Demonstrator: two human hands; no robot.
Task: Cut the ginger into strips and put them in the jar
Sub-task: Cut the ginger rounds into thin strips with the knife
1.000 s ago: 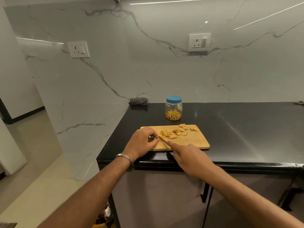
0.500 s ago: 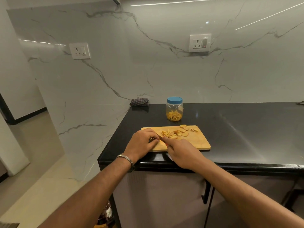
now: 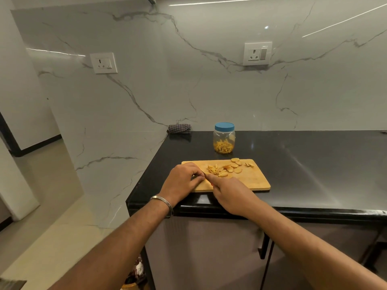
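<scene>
The right hand grips a knife, its blade hidden. The left hand curls, pinching something unseen on the cutting board, whose long axis runs left-right. Ginger strips lie centrally; the lidded jar stands upright behind.

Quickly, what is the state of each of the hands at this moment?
Left hand: fingers curled, pinching something small on the cutting board; what it is cannot be told.
Right hand: grips the knife.

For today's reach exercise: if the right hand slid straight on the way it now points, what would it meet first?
Most likely the pile of ginger strips on the board, just beyond the right hand. The uncut slices and jar lie farther along, though depth is hard to judge.
</scene>
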